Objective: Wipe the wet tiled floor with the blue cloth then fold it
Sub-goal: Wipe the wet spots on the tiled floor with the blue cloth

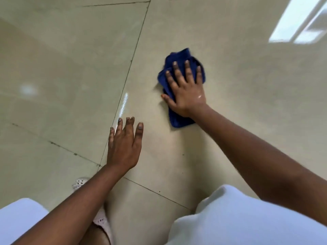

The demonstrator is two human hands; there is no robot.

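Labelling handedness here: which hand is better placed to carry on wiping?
Right. The right hand already lies flat, fingers spread, on the blue cloth bunched on the floor. The left hand is apart from the cloth, open over the tiles.

We take this for an indoor room, most likely in a home. The glossy beige tiled floor (230,121), with dark grout lines between large tiles, mirrors a bright window (299,22) at the upper right. We also see pale lace-edged house footwear (79,183) and light clothing (247,218) on the crouching person. Which room it is, we cannot tell.
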